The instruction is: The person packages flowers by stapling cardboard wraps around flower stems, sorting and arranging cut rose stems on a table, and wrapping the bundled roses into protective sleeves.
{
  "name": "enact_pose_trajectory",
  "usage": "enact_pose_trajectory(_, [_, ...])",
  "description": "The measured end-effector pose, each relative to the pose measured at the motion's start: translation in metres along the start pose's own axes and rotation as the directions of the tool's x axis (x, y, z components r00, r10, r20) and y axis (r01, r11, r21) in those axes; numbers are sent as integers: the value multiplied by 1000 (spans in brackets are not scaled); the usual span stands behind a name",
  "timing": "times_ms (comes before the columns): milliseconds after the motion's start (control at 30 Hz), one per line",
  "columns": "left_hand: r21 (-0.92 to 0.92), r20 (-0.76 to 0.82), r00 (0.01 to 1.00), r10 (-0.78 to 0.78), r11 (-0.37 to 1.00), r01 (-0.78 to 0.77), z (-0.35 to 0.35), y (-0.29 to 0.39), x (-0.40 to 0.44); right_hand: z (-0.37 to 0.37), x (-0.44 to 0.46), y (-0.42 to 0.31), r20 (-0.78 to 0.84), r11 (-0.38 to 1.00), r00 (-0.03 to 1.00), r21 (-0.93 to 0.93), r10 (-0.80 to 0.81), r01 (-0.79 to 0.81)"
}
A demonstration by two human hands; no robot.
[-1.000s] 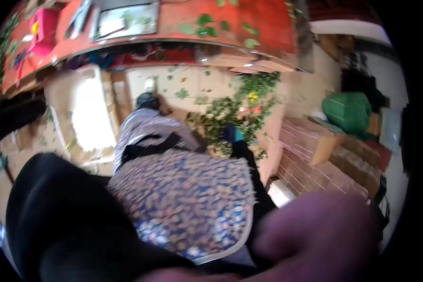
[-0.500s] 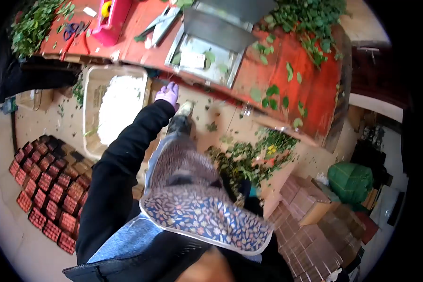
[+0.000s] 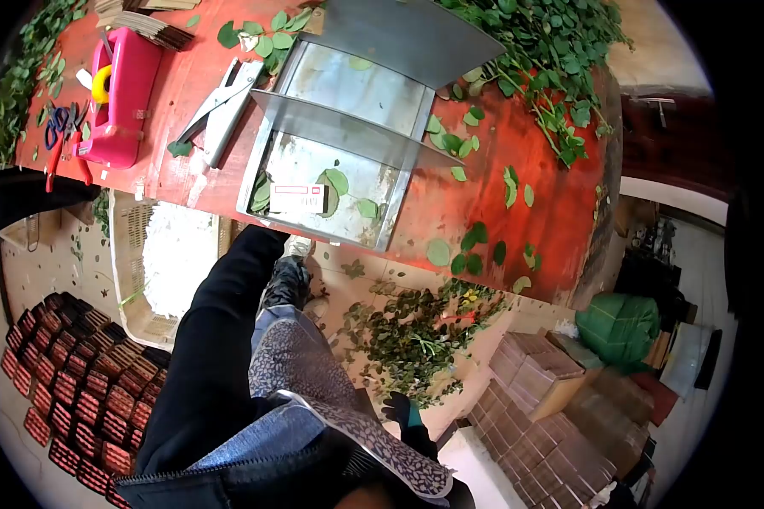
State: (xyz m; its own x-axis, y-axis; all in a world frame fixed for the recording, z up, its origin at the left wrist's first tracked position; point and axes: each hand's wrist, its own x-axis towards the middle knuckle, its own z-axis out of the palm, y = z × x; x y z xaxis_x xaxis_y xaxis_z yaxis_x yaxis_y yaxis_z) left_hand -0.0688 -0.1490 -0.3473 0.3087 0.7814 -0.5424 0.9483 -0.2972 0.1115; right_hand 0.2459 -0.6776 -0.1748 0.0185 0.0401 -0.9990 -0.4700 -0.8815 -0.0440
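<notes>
Metal tray (image 3: pixel 348 89) on red table (image 3: pixel 484 212), holding leaves (image 3: pixel 336 181) and small box (image 3: pixel 295 199), crate (image 3: pixel 127 254) of white material (image 3: pixel 178 250) below, box's red print (image 3: pixel 317 191) illegible, left hand hidden, grip untellable, gloved right hand (image 3: pixel 397 409) spread

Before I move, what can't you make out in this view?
In the head view:
Left hand: hidden by the table, so its grip is unknown.
Right hand: small and dark; whether it holds anything is unclear.
White printed box: lettering too small to read.
Leafy pile, upper right: cut off by the top edge.
</notes>
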Motion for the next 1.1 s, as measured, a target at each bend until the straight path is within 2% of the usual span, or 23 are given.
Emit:
enact_pose_trajectory(33, [-24,-39,999,25,999,-26,-4,-2,-4,4,-2,-2,60,991,996,-115,-59,66])
enact_pose_trajectory(67, [-50,-106,993,57,997,-62,-8,-2,-8,7,-2,-6,22,990,999,137,29,-32])
enact_pose_trajectory(100, [-70,-212,971,107,990,-124,-12,0,-17,9,9,-8,-48,998,998,43,43,-41])
enact_pose_trajectory(167, [-12,-360,875,323,936,-351,-23,25,-66,-3,32,-10,-29,950,972,-224,-232,219])
enact_pose_trajectory(200, [46,-30,892,450,892,-449,-75,55,-119,13,17,-33,-96,983,978,-41,-182,179])
enact_pose_trajectory(233, [57,-209,787,580,811,-583,-75,76,-164,40,-6,-74,-154,979,981,145,-121,144])
enact_pose_trajectory(300, [-6,-227,568,791,582,-813,-72,109,-251,66,-23,-119,45,929,966,291,-253,230])
enact_pose_trajectory(400, [-219,-347,439,829,383,-897,-15,150,-329,95,-39,-139,164,926,943,297,-289,232])
enact_pose_trajectory(433, [-211,-281,386,878,336,-918,-20,159,-341,88,-18,-128,248,808,809,-135,-533,574])
enact_pose_trajectory(500, [-209,-135,272,953,241,-948,-31,173,-366,81,7,-91,414,419,619,-478,-668,772])
enact_pose_trajectory(567, [-225,16,146,989,146,-963,-35,183,-387,79,23,-53,236,669,772,-392,-590,631])
enact_pose_trajectory(600, [-344,89,24,996,53,-937,-24,180,-383,57,49,-47,491,252,606,-609,-626,752])
enact_pose_trajectory(633, [-7,292,225,930,237,-971,-59,191,-410,62,13,-35,275,541,726,-516,-630,664])
enact_pose_trajectory(700, [170,-123,254,959,273,-947,-25,191,-414,35,39,6,128,505,541,-233,-831,831])
enact_pose_trajectory(733, [143,-41,294,955,296,-944,-48,202,-419,32,10,16,55,469,483,-162,-874,868])
enact_pose_trajectory(767, [136,31,332,943,325,-936,-75,213,-416,32,-17,19,4,495,506,212,-863,843])
enact_pose_trajectory(833, [308,-258,202,945,279,-910,-134,220,-431,5,-11,46,-142,483,566,380,-812,789])
enact_pose_trajectory(900, [111,-17,478,878,477,-872,-199,231,-459,12,-77,58,-431,272,543,545,-720,793])
enact_pose_trajectory(933, [-117,-163,460,873,446,-888,-190,223,-442,9,-92,58,-489,202,440,464,-754,862])
enact_pose_trajectory(967, [-256,-293,294,910,222,-941,-208,219,-425,8,-105,61,-551,134,339,379,-763,916])
enact_pose_trajectory(1000, [-458,-356,292,888,107,-883,-226,218,-414,12,-130,58,-573,84,205,231,-793,969])
enact_pose_trajectory(1067, [-792,-254,561,788,163,-589,-220,216,-383,20,-174,52,-640,9,171,248,-749,969])
enact_pose_trajectory(1100, [-733,-192,586,788,282,-619,-210,211,-353,23,-189,50,-676,-42,151,261,-722,964])
